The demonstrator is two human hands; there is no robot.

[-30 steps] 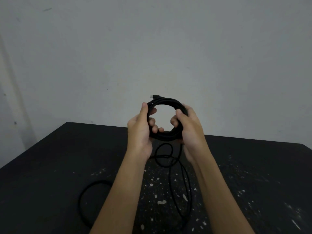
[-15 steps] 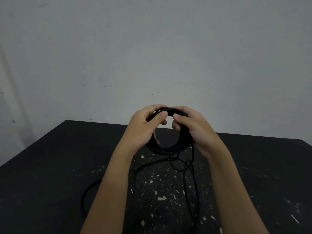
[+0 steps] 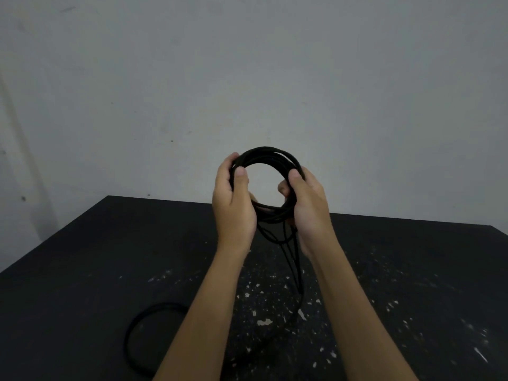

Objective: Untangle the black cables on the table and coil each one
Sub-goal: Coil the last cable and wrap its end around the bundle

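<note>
A coil of black cable (image 3: 265,154) is held upright in the air above the black table (image 3: 82,270), its ring facing me. My left hand (image 3: 233,207) grips the coil's left side, thumb on the near face. My right hand (image 3: 308,207) grips the right side, thumb over the strands. Loose strands of the cable (image 3: 292,259) hang from the coil's bottom down to the table between my forearms. A second black cable loop (image 3: 134,325) lies flat on the table at the lower left, partly hidden by my left forearm.
The table top is dark with white paint specks (image 3: 264,321) in the middle and right. A plain grey wall (image 3: 247,78) stands behind the table's far edge. Bare table surface lies on both sides of my arms.
Both hands have lifted the coil higher and turned it upright, moving from its top to its left and right sides. The hanging strands now trail straighter beneath it.
</note>
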